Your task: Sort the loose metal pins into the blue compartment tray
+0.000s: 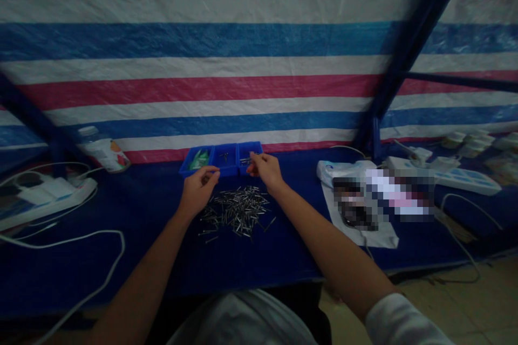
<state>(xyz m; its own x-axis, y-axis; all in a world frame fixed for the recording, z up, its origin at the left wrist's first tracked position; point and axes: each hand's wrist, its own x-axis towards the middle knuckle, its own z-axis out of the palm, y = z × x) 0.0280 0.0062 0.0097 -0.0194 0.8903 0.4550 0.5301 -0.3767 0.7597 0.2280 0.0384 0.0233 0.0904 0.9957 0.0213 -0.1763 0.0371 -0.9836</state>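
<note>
A loose pile of thin metal screws or nails (242, 210) lies on the blue tabletop in front of me. Behind it stands a blue tray (226, 159) with three compartments: a green item (199, 159) in the left one, a few metal pieces in the middle, more metal pieces (245, 161) in the right. My left hand (198, 188) is at the pile's left edge, fingers curled together; whatever they hold is hidden. My right hand (266, 170) reaches to the right compartment with thumb and fingers pinched, and its contents are too small to make out.
On the left are a plastic bottle (104, 151) and a power strip (76, 197) with white cables. A white bag (343, 170), blurred-out items and another power strip (465, 179) lie on the right. A striped sheet (259, 86) hangs behind, beside a slanted metal post (399, 64).
</note>
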